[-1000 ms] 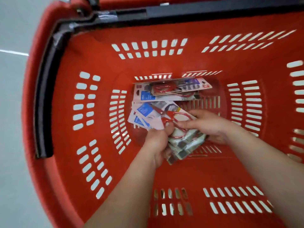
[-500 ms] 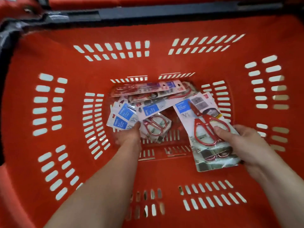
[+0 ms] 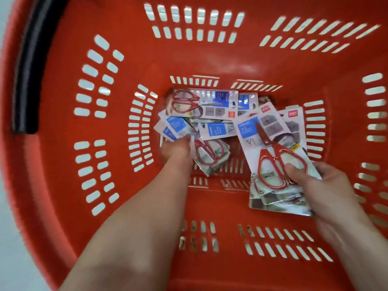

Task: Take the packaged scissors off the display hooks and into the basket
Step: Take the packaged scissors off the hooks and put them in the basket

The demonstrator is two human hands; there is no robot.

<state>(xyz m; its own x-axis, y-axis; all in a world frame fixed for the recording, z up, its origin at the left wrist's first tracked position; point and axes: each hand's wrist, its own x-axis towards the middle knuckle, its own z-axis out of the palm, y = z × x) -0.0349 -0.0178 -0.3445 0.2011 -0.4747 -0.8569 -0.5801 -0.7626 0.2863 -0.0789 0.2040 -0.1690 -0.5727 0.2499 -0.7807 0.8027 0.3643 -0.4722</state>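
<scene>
I look down into a red slotted basket [image 3: 210,59]. Several packaged scissors with red handles on white-and-blue cards lie piled at its bottom [image 3: 201,106]. My left hand [image 3: 177,149] reaches into the pile and grips a bunch of packs at their blue-labelled ends [image 3: 174,128]. My right hand [image 3: 315,183] holds a small stack of packaged scissors [image 3: 270,148] low inside the basket at the right, thumb pressed on the top pack's red handles. The display hooks are out of view.
The basket's black handle [image 3: 25,80] runs along the left rim. Pale floor [image 3: 12,238] shows outside the basket at the left. Bare red basket floor lies near me, between my forearms.
The two hands, together on one bundle a second ago, have parted. My right hand carried a stack to the right; my left stayed on the pile. The view has come closer.
</scene>
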